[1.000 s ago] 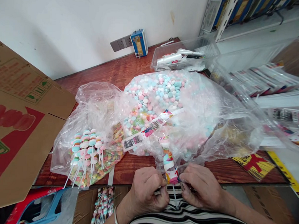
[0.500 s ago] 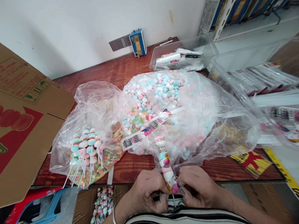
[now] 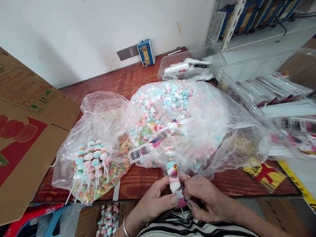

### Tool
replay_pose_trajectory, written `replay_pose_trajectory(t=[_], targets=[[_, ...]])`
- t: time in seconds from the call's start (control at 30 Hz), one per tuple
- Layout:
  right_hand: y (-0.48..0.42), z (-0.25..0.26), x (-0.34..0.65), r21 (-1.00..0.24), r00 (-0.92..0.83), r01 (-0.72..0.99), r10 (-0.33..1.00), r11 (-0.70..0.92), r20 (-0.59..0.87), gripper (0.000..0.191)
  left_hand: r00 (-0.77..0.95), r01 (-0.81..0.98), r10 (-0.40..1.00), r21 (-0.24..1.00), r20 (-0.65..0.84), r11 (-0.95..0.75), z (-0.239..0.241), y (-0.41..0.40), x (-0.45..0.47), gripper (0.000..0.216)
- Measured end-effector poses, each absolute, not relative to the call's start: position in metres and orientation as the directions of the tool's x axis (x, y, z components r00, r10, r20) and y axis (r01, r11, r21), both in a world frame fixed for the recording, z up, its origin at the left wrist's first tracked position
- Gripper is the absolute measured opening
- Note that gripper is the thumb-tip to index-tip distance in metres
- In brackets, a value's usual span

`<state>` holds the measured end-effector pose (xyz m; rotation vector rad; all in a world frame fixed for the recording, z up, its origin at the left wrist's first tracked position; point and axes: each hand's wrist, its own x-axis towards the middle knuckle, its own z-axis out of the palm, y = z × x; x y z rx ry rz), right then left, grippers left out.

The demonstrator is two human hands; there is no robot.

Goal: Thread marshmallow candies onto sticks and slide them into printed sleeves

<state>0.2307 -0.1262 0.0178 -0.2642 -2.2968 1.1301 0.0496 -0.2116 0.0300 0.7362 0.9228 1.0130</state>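
Note:
My left hand and my right hand meet at the near table edge, both pinched on a wrapped candy stick that stands upright between them. Its printed wrapper covers pastel discs stacked on a white stick. Just behind it lies a big clear bag of loose pastel candies, with a flat empty printed wrapper resting on top. To the left, another clear bag holds several unwrapped candy sticks over small coloured candies.
A large cardboard box flap leans at the left. A clear tray with tubes sits at the back; clear bins of printed wrappers fill the right. A carton with wrapped sticks stands below the table edge.
The candy stick has been pulled lower between my hands, and my fingers have shifted up along its wrapper. The view has tilted slightly downward.

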Motion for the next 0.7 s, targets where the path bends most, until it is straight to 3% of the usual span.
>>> replay_pose_trajectory(t=[0.07, 0.17, 0.3, 0.4, 0.5, 0.63, 0.7], targets=[[-0.125, 0.022, 0.227, -0.811, -0.808, -0.008, 0.474, 0.585, 0.350, 0.016, 0.152, -0.460, 0.934, 0.813, -0.324, 0.357, 0.031, -0.204, 0.056, 0.044], [-0.121, 0.026, 0.219, -0.913, -0.736, 0.124, 0.653, 0.388, 0.178, 0.019, -0.048, -0.582, 0.932, 0.768, -0.360, 0.267, 0.028, -0.188, 0.064, 0.030], [-0.120, 0.023, 0.208, -0.968, -0.679, 0.184, 0.734, 0.171, 0.000, 0.031, -0.283, -0.559, 0.889, 0.815, -0.359, 0.152, 0.025, -0.163, 0.067, 0.027], [-0.122, 0.019, 0.200, -0.953, -0.676, 0.169, 0.733, 0.250, 0.072, 0.027, -0.365, -0.572, 0.859, 0.814, -0.358, 0.096, 0.027, -0.151, 0.071, 0.026], [-0.123, 0.012, 0.199, -0.915, -0.627, 0.187, 0.761, 0.356, 0.168, 0.023, -0.321, -0.662, 0.865, 0.745, -0.386, 0.087, 0.030, -0.146, 0.078, 0.028], [-0.119, 0.000, 0.202, -0.801, -0.482, 0.352, 0.828, 0.484, 0.288, 0.013, -0.268, -0.750, 0.889, 0.660, -0.371, 0.049, 0.035, -0.145, 0.083, 0.024], [-0.116, -0.003, 0.203, -0.796, -0.506, 0.314, 0.800, 0.518, 0.322, 0.013, -0.249, -0.772, 0.902, 0.635, -0.352, 0.035, 0.036, -0.144, 0.083, 0.022]])
